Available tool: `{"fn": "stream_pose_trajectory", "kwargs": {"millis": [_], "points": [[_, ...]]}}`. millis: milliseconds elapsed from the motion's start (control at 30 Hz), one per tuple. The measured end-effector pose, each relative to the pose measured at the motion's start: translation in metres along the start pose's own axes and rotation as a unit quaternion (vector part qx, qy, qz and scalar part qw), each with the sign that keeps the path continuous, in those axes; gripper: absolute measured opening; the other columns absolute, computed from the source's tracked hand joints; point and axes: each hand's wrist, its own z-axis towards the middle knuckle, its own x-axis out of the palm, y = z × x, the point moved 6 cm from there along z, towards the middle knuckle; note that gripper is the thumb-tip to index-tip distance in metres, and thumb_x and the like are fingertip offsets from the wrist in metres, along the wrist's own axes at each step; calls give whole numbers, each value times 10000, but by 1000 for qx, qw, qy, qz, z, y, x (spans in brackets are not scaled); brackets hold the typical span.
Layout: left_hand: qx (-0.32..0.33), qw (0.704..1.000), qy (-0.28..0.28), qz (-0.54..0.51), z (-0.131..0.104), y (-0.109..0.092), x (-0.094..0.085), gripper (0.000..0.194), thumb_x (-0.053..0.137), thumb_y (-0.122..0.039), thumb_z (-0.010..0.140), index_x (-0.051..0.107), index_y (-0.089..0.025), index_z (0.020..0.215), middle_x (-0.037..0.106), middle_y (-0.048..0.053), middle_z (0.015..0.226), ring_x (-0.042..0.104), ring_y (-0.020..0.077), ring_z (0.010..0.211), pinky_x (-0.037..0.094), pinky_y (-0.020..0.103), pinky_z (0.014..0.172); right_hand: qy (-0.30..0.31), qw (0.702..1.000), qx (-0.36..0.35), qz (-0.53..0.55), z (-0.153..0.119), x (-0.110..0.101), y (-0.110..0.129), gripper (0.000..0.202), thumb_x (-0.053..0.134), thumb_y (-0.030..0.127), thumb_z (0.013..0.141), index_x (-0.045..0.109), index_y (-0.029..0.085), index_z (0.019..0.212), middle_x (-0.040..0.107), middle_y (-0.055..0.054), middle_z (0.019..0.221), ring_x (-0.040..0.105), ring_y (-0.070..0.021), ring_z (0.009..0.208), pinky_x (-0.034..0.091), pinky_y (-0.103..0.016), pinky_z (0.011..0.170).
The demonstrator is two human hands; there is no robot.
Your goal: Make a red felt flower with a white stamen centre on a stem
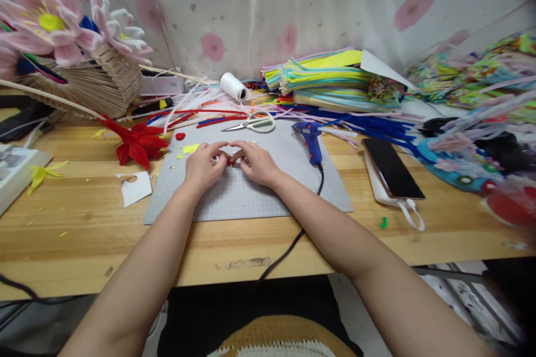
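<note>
One red piece, small and partly hidden, is pinched in the grip of left hand and right hand over the mat. One scissors lies at its far edge, one glue gun near its far right corner; table borders its near edge.

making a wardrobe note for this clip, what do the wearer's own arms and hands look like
The left arm and right arm show no sleeves, watch or bracelet. The left hand and right hand are ungloved; rings are too small to judge. Brown-and-whitish clothing shows at the bottom edge.
</note>
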Motion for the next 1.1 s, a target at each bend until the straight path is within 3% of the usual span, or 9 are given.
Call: {"fn": "stream_pose_trajectory", "kwargs": {"millis": [233,533,833,967,1100], "points": [[6,1000,-20,-15,-1,-1,-7,403,485,-207,769,652,-233,1135,729,2,840,597,189,823,441,288,755,-47,997,53,12,-2,-12,-3,497,434,55,736,461,217,1206,704,11,893,598,-161,898,446,-296,812],[51,998,1,31,-2,-6,-2,404,507,-257,767,670,-249,1136,675,42,849,611,203,849,435,306,788,-111,982,144,50,-3,-17,-24,458,433,65,710,466,221,1139,700,17,832,608,-164,799,462,-319,780],[-14,999,-43,-7,10,-2,-11,347,485,-244,821,640,-234,1131,733,11,895,576,206,868,418,314,797,-135,974,175,53,-2,-19,-40,427,459,68,696,463,217,1096,679,-1,875,596,-166,797,461,-325,761],[-11,999,41,20,32,-1,-1,311,599,-350,780,653,-254,1071,729,23,940,566,253,962,412,345,793,-136,968,198,67,-2,-18,-47,383,481,99,726,465,223,1088,676,-8,882,602,-176,814,460,-348,778],[72,988,125,62,47,-17,9,352,647,-261,723,643,-267,1075,725,15,950,548,254,1021,411,328,800,-158,954,239,91,-4,-22,-56,337,489,125,748,462,225,1068,679,-13,896,608,-176,819,456,-364,805]]}}
